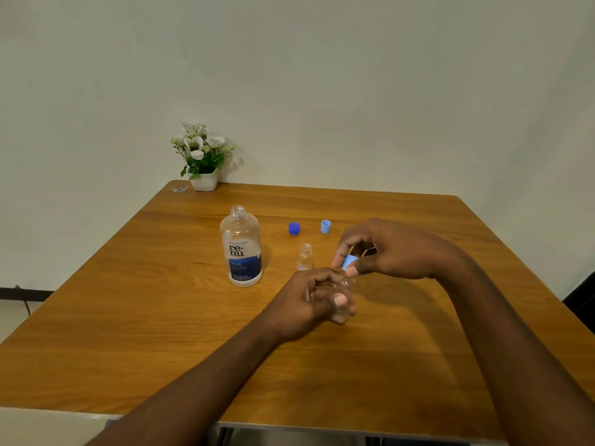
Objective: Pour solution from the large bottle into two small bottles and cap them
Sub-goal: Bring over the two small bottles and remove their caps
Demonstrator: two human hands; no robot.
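The large clear bottle (242, 246) with a blue label stands uncapped at the table's middle. Right of it an uncapped small bottle (305, 257) stands upright. My left hand (314, 300) grips a second small clear bottle (344, 292), mostly hidden by the fingers. Just above its neck my right hand (383, 247) pinches a light blue cap (349, 262) between thumb and fingers. A dark blue cap (294, 228) and another light blue cap (325, 226) lie farther back on the table.
The wooden table (161, 317) meets a pale wall. A white pot of flowers (203, 159) stands at its far left corner, with a small clear scrap (180, 189) beside it. The table's near edge runs along the bottom.
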